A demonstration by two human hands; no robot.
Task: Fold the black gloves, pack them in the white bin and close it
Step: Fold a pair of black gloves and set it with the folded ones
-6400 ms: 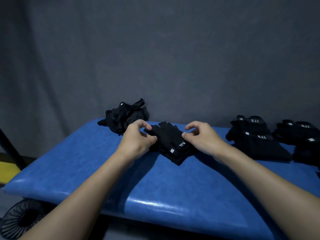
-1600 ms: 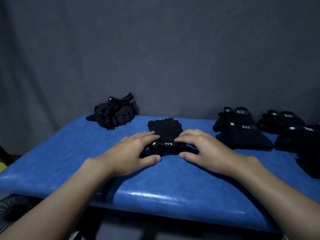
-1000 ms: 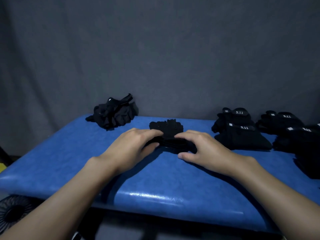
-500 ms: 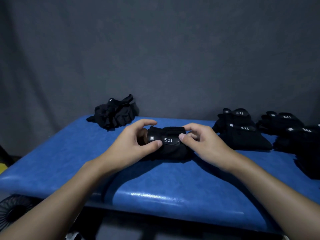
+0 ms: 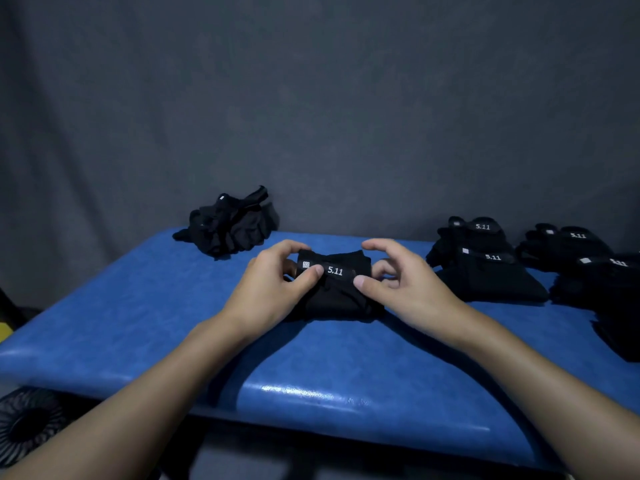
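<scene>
My left hand (image 5: 273,289) pinches the left end of the folded gloves (image 5: 337,292), and my right hand (image 5: 401,282) grips the right end. They lie at the middle of the blue surface (image 5: 138,323).

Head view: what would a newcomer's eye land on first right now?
The folded glove with white 5.11 lettering, mid-table, pinched between the left hand and right hand. Next, the bright blue padded table against the grey backdrop. A loose glove heap sits back left; neat glove stacks line the right.
</scene>
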